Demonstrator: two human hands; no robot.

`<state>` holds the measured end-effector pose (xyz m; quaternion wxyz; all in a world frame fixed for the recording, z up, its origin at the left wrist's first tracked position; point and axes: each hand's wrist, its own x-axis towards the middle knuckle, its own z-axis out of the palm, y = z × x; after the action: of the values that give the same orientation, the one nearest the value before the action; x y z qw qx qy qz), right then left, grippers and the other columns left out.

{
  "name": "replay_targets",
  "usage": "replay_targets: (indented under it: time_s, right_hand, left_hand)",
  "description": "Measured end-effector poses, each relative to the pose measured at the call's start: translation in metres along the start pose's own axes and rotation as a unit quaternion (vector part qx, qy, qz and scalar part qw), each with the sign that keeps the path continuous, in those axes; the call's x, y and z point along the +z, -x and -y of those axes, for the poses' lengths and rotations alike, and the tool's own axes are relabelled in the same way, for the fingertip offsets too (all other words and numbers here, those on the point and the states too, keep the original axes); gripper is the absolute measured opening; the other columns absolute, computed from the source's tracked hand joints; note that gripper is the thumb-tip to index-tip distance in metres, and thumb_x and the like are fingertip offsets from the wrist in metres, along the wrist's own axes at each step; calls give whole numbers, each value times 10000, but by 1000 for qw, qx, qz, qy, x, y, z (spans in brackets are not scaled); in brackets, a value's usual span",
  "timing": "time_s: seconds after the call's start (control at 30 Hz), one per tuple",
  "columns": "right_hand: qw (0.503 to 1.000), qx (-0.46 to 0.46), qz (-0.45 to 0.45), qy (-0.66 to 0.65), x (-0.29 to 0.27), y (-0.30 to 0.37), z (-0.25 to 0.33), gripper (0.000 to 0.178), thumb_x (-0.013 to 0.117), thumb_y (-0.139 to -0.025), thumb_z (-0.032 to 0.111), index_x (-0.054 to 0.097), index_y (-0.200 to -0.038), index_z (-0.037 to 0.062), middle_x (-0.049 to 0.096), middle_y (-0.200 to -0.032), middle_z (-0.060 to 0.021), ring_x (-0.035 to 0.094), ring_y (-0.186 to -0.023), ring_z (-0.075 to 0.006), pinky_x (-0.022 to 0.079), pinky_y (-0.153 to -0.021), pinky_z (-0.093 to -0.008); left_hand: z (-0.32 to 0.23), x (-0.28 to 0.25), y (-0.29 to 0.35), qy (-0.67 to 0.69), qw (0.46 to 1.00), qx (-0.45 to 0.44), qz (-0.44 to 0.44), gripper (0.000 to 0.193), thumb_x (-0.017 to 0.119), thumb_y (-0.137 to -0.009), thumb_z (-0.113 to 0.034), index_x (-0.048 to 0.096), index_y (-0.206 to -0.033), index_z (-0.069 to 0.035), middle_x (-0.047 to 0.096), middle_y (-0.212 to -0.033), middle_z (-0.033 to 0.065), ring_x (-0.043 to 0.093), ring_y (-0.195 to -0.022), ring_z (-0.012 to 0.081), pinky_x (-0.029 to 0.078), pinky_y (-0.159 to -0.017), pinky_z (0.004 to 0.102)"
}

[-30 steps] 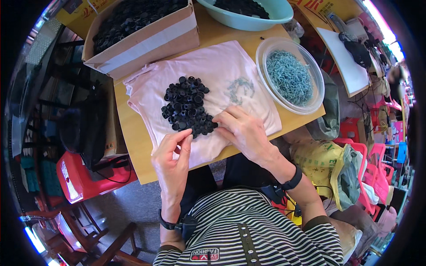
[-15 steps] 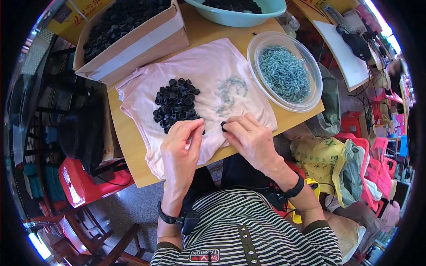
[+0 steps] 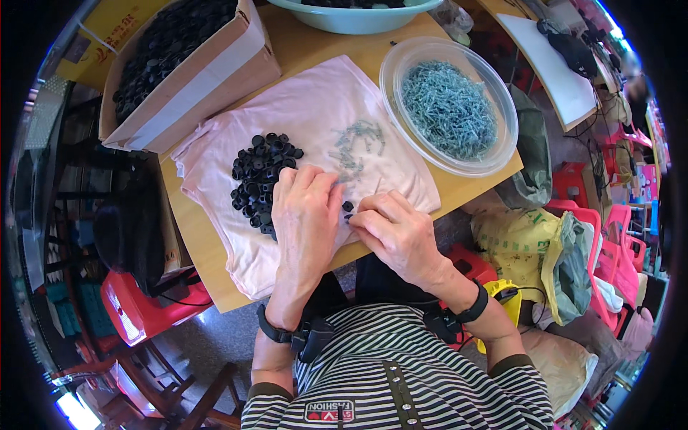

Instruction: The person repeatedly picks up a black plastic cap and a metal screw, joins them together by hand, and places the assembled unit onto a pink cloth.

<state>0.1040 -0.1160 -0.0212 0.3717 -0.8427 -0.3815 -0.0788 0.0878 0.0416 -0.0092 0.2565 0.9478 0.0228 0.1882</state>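
Note:
My left hand hovers over the pink cloth, beside a heap of small black plastic caps. Its thumb and fingers are pinched together near the small silvery screws scattered on the cloth; whatever is in the pinch is too small to make out. My right hand is closed at the cloth's near edge, with a dark bit of a black cap showing at its fingertips. Just above those fingertips is another small black piece, apart from the heap.
A clear round tub full of screws stands at the table's right. At the back left is a cardboard box of black caps, and a pale green basin sits behind. The wooden table's near edge lies by my wrists.
My left hand has moved right and up, from the cap heap toward the screws. The right hand has shifted slightly left and down. The view has shifted a little.

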Motion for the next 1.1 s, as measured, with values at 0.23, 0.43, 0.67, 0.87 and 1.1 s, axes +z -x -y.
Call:
replay_targets:
  time_s: [0.23, 0.43, 0.67, 0.87, 1.1]
  right_hand:
    - [999, -34, -4, 9, 5, 4, 2, 159, 702, -701, 61, 565, -782, 64, 588, -892, -39, 592, -787, -192, 503, -626, -293]
    - [1000, -2, 20, 10, 5, 4, 3, 150, 702, -730, 80, 574, -806, 75, 595, -877, -48, 595, -786, -204, 495, -613, -308]
    - [984, 141, -12, -111, -12, -28, 1, 164, 682, -823, 144, 619, -940, 48, 606, -824, -106, 623, -739, -260, 480, -623, -355]
    - [971, 168, 17, -168, -3, -48, -8, 164, 660, -857, 170, 622, -863, 10, 635, -804, -128, 621, -693, -283, 470, -611, -370]
    - [933, 231, 41, -274, 1, -50, -15, 235, 679, -857, 206, 631, -858, -24, 627, -700, -102, 576, -599, -161, 453, -570, -309]
  left_hand:
    - [7, -4, -1, 36, 999, -35, 11, 82, 690, -734, -21, 644, -801, -26, 605, -830, 74, 547, -795, 247, 450, -704, 338]
    - [11, -9, -2, 51, 999, -1, -16, 102, 654, -729, 19, 587, -792, -26, 582, -804, 86, 563, -776, 271, 461, -690, 360]
    - [6, -16, 1, 186, 981, -48, 11, 118, 642, -782, 42, 588, -877, 0, 604, -834, 106, 596, -670, 209, 490, -614, 291]
    - [4, -15, 2, 212, 976, -48, -6, 117, 654, -810, 43, 624, -919, 14, 632, -800, 48, 576, -700, 92, 473, -668, 222]
    - [7, -13, 0, 271, 955, -118, 9, 149, 656, -838, 21, 614, -980, 1, 652, -848, 24, 577, -737, 66, 483, -686, 214]
